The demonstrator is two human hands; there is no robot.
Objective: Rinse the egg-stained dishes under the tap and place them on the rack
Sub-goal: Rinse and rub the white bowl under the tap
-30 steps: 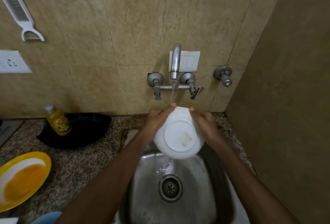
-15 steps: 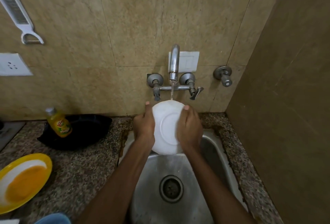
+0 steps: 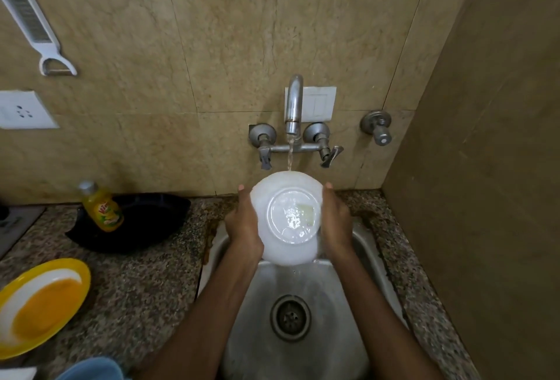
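The white bowl is sitting between both hands over the sink, its underside facing the camera. The left hand is clamping its rim at 9 o'clock and the right hand at 3 o'clock. Water from the tap is striking the bowl's rim at 12 o'clock and running off its lower edge. On the counter, well apart at 8 o'clock, a yellow plate is lying, egg-stained.
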